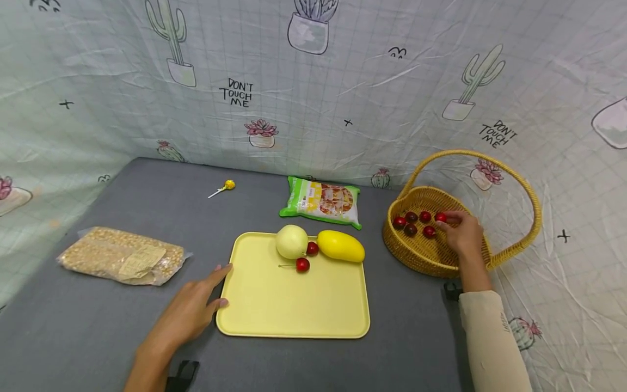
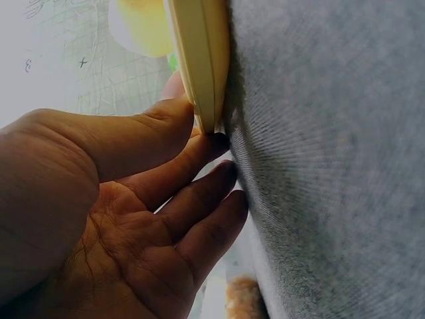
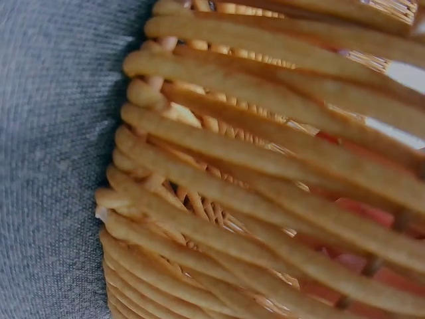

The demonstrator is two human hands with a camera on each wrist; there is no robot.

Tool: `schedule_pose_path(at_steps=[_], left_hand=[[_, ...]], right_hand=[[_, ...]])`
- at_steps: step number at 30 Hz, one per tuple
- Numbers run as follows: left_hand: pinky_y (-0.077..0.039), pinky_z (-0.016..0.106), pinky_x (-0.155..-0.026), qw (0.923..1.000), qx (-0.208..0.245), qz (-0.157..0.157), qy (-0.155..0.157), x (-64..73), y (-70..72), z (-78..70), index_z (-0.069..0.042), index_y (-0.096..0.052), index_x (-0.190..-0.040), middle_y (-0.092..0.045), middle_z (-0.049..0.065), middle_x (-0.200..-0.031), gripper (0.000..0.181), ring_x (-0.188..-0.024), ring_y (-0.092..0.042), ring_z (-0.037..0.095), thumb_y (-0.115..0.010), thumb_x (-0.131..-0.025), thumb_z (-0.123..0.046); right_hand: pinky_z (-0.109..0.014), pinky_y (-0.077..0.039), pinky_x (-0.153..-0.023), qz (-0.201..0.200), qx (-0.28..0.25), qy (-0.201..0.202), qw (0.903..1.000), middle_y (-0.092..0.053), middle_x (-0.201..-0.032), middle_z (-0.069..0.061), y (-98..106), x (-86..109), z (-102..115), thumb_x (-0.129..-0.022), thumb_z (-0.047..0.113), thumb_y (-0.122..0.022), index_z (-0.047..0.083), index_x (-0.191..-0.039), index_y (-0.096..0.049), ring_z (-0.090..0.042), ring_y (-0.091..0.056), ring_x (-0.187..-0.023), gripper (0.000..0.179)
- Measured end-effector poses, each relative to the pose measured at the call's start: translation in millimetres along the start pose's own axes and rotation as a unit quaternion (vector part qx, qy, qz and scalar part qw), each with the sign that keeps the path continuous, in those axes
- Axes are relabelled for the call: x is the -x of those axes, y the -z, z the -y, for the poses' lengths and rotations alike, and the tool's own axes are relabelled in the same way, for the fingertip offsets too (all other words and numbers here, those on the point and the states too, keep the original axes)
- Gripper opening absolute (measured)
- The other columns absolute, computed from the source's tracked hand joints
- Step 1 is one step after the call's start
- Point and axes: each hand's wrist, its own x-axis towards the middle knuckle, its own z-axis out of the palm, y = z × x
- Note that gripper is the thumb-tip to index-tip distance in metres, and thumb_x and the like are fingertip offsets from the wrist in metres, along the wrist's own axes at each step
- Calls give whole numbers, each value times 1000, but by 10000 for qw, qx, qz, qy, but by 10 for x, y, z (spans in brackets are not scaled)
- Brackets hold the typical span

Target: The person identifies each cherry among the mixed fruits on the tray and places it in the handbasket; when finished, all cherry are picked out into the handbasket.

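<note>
Head view, nearest first: on the grey worktop point(image 1: 406, 337), the left hand point(image 1: 188, 310) touches the left rim of the yellow tray point(image 1: 294, 313), its fingers fairly straight and the thumb spread from the index finger. A clear bag of yellow kernels point(image 1: 105, 247) lies left of the tray. Toward the tray's far edge sit two cherries point(image 1: 302, 265), one with a stem, a pale green round fruit point(image 1: 290, 239) and a yellow oblong fruit point(image 1: 341, 246). To the right, the right hand point(image 1: 465, 234) reaches inside the wicker basket point(image 1: 413, 258) and pinches a red cherry point(image 1: 440, 216) between thumb and fingers; five more lie beside it. Beyond the tray are a green-edged packet point(image 1: 320, 201) and, farther left, a yellow lollipop point(image 1: 229, 185). Cactus-printed cloth point(image 1: 352, 81) hangs behind.
</note>
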Motion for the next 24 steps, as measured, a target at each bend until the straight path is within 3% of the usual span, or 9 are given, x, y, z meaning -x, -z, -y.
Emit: schedule_pose_path(at_steps=[7, 16, 24], left_hand=[[-54, 65, -103, 9999, 18, 91, 81, 1, 4, -6, -4, -51, -157, -56, 35, -148, 74, -133, -62, 51, -82, -90, -7], [-54, 65, -103, 10000, 22, 39, 58, 6, 4, -1, -3, -52, -156, -57, 35, -148, 73, -133, -62, 51, -82, -90, -6], [-53, 65, -104, 9999, 23, 103, 120, 8, -1, -8, -5, -50, -158, -56, 34, -150, 73, -135, -61, 50, -82, -91, -7]], right_hand=[[-59, -50, -98, 267, 302, 22, 9992, -69, -134, -28, -3, 2, -9, -106, 24, -67, -3, -138, -66, -46, -62, -119, 42], [-62, -48, -104, 579, 396, 39, 9975, -65, -138, -30, -12, -7, 12, -108, 23, -65, -4, -140, -63, -49, -58, -126, 43], [-61, -48, -101, 629, 481, 190, 9967, -68, -136, -28, -12, 2, 26, -108, 21, -63, -2, -138, -66, -48, -60, -122, 38]])
